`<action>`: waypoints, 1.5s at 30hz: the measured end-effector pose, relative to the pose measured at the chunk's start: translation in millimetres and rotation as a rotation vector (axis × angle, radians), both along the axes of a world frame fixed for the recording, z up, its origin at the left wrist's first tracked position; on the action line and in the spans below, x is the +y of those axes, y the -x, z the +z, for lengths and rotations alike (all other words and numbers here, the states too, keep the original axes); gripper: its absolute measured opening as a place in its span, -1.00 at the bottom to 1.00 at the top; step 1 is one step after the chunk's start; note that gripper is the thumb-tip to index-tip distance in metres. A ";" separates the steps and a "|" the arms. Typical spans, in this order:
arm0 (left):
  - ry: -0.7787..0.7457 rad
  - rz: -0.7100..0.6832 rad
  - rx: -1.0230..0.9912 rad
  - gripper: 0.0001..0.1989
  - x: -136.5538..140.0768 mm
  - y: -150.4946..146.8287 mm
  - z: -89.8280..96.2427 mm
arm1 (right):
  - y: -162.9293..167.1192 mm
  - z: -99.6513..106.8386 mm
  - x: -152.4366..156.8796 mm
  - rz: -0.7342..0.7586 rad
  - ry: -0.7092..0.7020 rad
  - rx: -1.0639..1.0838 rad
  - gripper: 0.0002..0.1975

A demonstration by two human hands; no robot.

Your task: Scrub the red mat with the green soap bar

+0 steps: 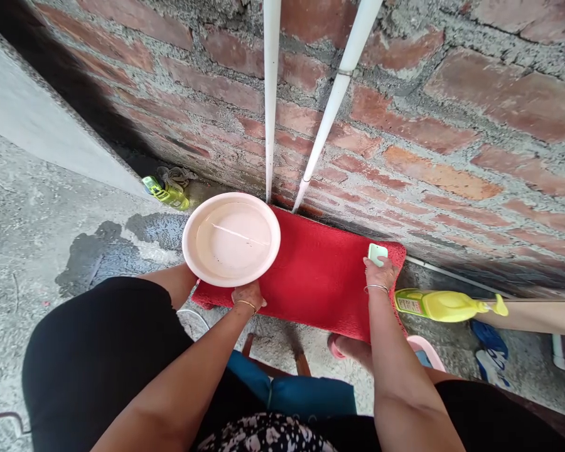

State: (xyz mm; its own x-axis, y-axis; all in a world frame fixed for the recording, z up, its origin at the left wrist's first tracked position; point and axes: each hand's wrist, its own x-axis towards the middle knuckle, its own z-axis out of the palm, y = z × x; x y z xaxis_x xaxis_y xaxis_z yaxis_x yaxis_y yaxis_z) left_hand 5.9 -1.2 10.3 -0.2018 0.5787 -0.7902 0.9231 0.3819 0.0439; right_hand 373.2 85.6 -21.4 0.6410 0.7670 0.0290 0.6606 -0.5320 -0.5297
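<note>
Left of the red cloth (320, 276), a wet patch of concrete (98, 260) is being shown, and a yellow-green bottle (172, 194) is being kept off the cloth's far left corner. Over the cloth's left end, a pale pink basin (189, 242) is being positioned, partly overhanging it. What looks like water is being contained inside, so the filling is being judged as done; whether the basin is being lifted or rested cannot be told. At the cloth's near left side, the left hand (247, 294) is being set against the basin, its fingers being hidden, so its grip cannot be told. The cloth is being kept spread and flat; no suds are being seen on it, so an early stage is being suggested, though what is left cannot be fixed. Over the cloth's right end, a pale green piece (377, 253) is being held in the right hand (380, 272). Just right of the cloth, a yellow pump bottle (445, 306) is being left untouched.
</note>
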 end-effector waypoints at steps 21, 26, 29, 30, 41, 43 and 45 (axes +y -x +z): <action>-0.003 -0.007 0.010 -0.40 2.1 -2.4 -1.1 | -50.3 15.4 -9.8 -0.207 0.204 -0.048 -0.52; -0.027 -0.006 0.016 -0.35 -0.5 -1.3 -3.1 | -1.8 12.8 -16.3 -0.045 0.046 -0.078 -0.53; -0.033 0.004 0.008 -0.39 -0.8 -1.3 -2.4 | 84.9 11.2 -2.0 0.297 -0.022 -0.055 -0.57; -0.027 0.010 0.005 -0.41 -0.6 -1.5 -1.8 | 116.4 11.7 3.2 0.411 -0.021 -0.045 -0.60; -0.016 0.018 -0.009 -0.41 -0.5 -0.6 -3.4 | 191.2 9.0 10.2 0.671 0.177 -0.075 -0.63; -0.019 0.006 -0.006 -0.39 -0.2 -0.3 -2.0 | 142.9 6.6 -0.7 0.544 0.154 -0.080 -0.60; -0.019 -0.007 0.005 -0.36 0.8 -0.3 -0.2 | 93.4 8.1 -14.7 0.332 0.142 -0.082 -0.58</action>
State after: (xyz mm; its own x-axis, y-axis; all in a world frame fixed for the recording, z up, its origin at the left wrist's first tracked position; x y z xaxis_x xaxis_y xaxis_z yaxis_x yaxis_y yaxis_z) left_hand 6.2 -0.4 10.2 -0.2017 0.5950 -0.7780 0.9260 0.3745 0.0464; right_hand 279.8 70.9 -13.3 0.3564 0.9329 -0.0521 0.8468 -0.3460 -0.4040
